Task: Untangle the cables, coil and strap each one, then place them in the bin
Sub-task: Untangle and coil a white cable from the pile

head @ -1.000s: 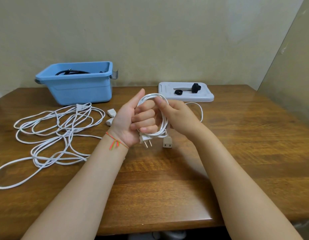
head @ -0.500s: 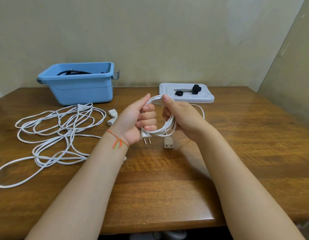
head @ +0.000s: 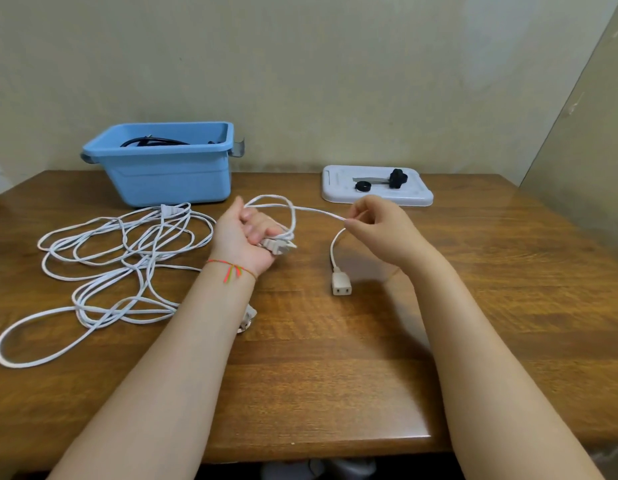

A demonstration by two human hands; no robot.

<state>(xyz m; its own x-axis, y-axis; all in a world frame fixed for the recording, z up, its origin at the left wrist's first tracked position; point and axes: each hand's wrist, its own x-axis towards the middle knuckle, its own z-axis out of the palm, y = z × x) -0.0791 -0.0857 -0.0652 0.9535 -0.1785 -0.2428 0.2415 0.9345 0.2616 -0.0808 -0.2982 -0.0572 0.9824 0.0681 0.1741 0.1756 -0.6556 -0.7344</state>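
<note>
My left hand (head: 246, 237) is closed around a small coil of white cable (head: 288, 211), with the two-pin plug (head: 279, 247) sticking out below the fingers. My right hand (head: 373, 221) pinches the same cable's free end to the right of the coil. From that pinch a short tail hangs down to a beige socket end (head: 338, 284) just above the table. A loose tangle of white cable (head: 120, 258) lies on the wooden table at the left. The blue bin (head: 169, 174) stands at the back left with a black cable (head: 151, 142) inside.
A white tray (head: 376, 195) at the back centre holds black straps (head: 395, 177). Another white plug (head: 248, 318) peeks out from under my left forearm. The table's front edge runs near my elbows. A wall closes the back, and a panel stands at the right.
My right hand has moved right, away from the coil, drawing out a straight length of cable. The socket end now dangles from it. The coil in my left hand looks smaller.
</note>
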